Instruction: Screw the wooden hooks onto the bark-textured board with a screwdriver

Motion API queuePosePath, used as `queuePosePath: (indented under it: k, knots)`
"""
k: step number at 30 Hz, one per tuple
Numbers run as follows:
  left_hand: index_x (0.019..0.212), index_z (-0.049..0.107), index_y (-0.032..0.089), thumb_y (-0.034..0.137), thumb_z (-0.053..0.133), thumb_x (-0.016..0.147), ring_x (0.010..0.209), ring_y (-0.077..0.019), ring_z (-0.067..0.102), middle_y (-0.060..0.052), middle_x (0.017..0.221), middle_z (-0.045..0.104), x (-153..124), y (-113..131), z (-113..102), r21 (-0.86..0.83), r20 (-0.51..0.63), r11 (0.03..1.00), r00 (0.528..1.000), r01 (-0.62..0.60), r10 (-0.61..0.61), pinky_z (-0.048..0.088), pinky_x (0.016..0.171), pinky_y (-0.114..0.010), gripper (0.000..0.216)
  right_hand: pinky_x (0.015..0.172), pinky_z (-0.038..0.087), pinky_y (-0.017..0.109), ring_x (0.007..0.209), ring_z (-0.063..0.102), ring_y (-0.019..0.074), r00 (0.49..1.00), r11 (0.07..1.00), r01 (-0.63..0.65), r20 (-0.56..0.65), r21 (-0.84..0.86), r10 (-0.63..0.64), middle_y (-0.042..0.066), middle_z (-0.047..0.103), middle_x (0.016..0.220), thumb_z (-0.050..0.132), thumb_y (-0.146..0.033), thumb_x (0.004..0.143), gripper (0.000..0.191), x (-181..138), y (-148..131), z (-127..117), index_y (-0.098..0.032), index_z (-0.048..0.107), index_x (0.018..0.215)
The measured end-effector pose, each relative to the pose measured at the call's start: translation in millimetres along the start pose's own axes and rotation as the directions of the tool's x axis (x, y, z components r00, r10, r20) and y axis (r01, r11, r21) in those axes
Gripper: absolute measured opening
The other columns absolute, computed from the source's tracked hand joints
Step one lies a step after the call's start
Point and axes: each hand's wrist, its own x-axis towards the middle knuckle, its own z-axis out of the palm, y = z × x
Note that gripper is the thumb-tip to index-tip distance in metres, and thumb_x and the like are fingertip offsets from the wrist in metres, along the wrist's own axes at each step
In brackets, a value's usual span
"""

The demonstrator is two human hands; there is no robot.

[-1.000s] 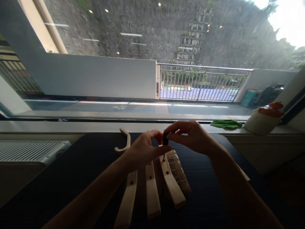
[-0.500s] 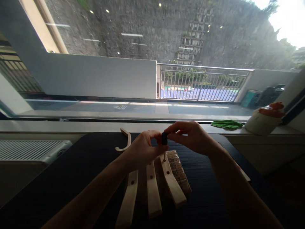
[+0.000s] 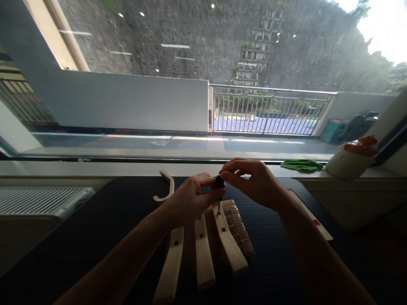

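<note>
Upright over the table stands a screwdriver (image 3: 219, 182) with a black handle, its metal shaft reaching down to a hole in a pale, bent wooden piece (image 3: 233, 254). My left hand (image 3: 192, 198) is closed around the handle with thumb and fingers. From the other side, my right hand (image 3: 257, 184) pinches at the handle's top with its fingertips. That wooden piece lies partly over a brown cardboard block (image 3: 241, 231). Two more wooden pieces, a middle one (image 3: 205, 264) and a left one (image 3: 168, 267), lie alongside, each with a dark hole; my left hand and forearm hide their far ends.
A hook-shaped wooden piece (image 3: 172, 186) lies at the back left of the dark table (image 3: 117, 220). On the right is a flat, light-edged object with a red mark (image 3: 316, 222). The windowsill holds a green cloth (image 3: 302, 165) and a whitish pot (image 3: 346, 163). A radiator (image 3: 47, 201) stands left.
My right hand has shifted slightly up at the handle's top, and its forearm has moved, uncovering more of the flat object on the right. My left hand keeps its grip.
</note>
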Motion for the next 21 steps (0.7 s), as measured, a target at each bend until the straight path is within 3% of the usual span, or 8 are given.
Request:
queuePosePath:
  k: [3, 5, 11, 14, 17, 21]
  knots:
    - [0.083, 0.063, 0.017, 0.037, 0.047, 0.081, 0.074, -0.0150, 0.056, -0.004, 0.084, 0.059, 0, 1, 0, -0.009, -0.009, 1.000, 1.000, -0.004, 0.004, 0.046, 0.064, -0.027, 0.026, 0.069, 0.047, 0.027, 0.078, 0.059, 0.0131, 0.995, 0.999, -0.029, -0.097, -0.022, 0.027, 0.002, 0.066, 0.087, 0.051, -0.035, 0.083, 0.022, 0, 14, 1, -0.020, 0.064, 0.091]
    - [0.085, 0.064, 0.018, 0.036, 0.048, 0.081, 0.077, -0.0162, 0.057, -0.004, 0.085, 0.060, 0, 0, 2, -0.019, -0.032, 1.000, 0.999, -0.009, 0.009, 0.047, 0.067, -0.029, 0.024, 0.068, 0.047, 0.028, 0.076, 0.059, 0.0133, 0.981, 0.993, -0.114, -0.162, -0.017, 0.110, 0.002, 0.066, 0.087, 0.048, -0.037, 0.084, 0.025, -4, 31, 2, -0.019, 0.063, 0.092]
    - [0.119, 0.047, 0.031, 0.036, 0.051, 0.079, 0.067, -0.0131, 0.058, -0.001, 0.089, 0.059, -2, -7, 11, 0.070, -0.166, 0.996, 0.985, 0.048, -0.036, 0.048, 0.058, -0.027, 0.041, 0.060, 0.044, 0.027, 0.064, 0.055, 0.0118, 0.972, 0.956, -0.236, -0.047, -0.176, 0.231, 0.000, 0.065, 0.080, 0.049, -0.033, 0.082, 0.020, -42, 75, 22, -0.022, 0.065, 0.088]
    - [0.117, 0.049, 0.032, 0.035, 0.053, 0.079, 0.083, -0.0175, 0.058, -0.001, 0.090, 0.059, -2, -6, 12, 0.199, -0.225, 0.980, 0.973, -0.006, 0.052, 0.048, 0.072, -0.033, 0.038, 0.061, 0.043, 0.025, 0.064, 0.054, 0.0106, 0.968, 0.955, -0.244, 0.016, -0.171, 0.250, 0.000, 0.063, 0.091, 0.052, -0.034, 0.080, 0.019, -59, 81, 36, -0.024, 0.065, 0.090]
    - [0.108, 0.057, 0.029, 0.035, 0.055, 0.078, 0.089, -0.0183, 0.056, 0.000, 0.090, 0.061, -1, -1, 11, 0.297, -0.242, 0.950, 0.955, -0.095, 0.171, 0.038, 0.092, -0.043, 0.030, 0.063, 0.044, 0.025, 0.069, 0.055, 0.0118, 0.964, 0.958, -0.250, 0.054, -0.140, 0.259, 0.002, 0.061, 0.096, 0.055, -0.034, 0.078, 0.024, -67, 85, 48, -0.024, 0.063, 0.098]
    - [0.103, 0.061, 0.025, 0.037, 0.055, 0.079, 0.090, -0.0191, 0.055, -0.001, 0.086, 0.062, 1, 1, 9, 0.357, -0.265, 0.927, 0.940, -0.112, 0.216, 0.031, 0.097, -0.046, 0.028, 0.067, 0.044, 0.028, 0.075, 0.055, 0.0149, 0.958, 0.951, -0.283, 0.015, -0.122, 0.287, 0.004, 0.062, 0.093, 0.054, -0.038, 0.079, 0.030, -68, 89, 55, -0.022, 0.061, 0.103]
